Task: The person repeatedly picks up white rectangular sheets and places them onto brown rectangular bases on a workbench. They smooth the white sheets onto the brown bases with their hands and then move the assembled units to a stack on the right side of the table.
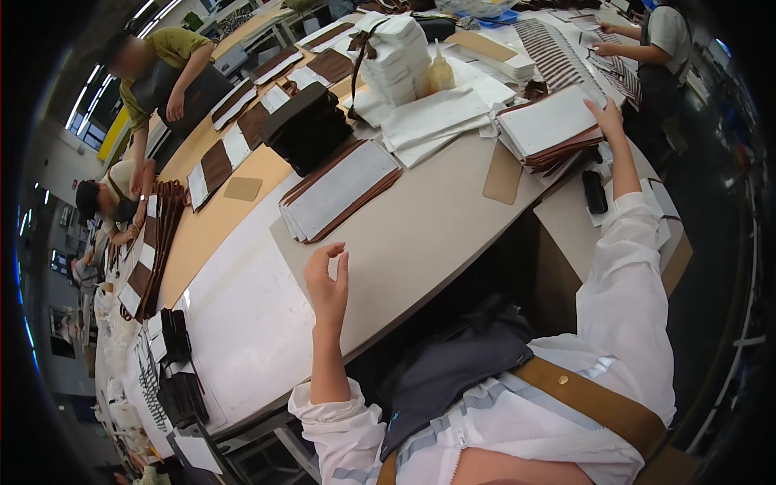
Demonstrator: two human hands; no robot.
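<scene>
My right hand [608, 123] reaches far to the right. Its fingers are apart at the right edge of a stack of white-faced brown leather panels [546, 123], touching the top one; whether any finger lies under it is hidden. Nearer to me, my left hand [326, 287] hovers above the pale table with loosely curled fingers, thumb and forefinger apart and nothing between them. Beyond it lies a second, fanned pile of white-faced leather panels [343, 191]. A tan rectangular card [503, 174] lies by the right-hand stack.
Black stacked pieces [304, 125], a tall white stack [393, 61] and a yellowish squeeze bottle [440, 73] stand farther back. A black object [595, 192] lies beneath my right forearm. Co-workers are at the left and far right. The table edge [436, 284] curves in front of me.
</scene>
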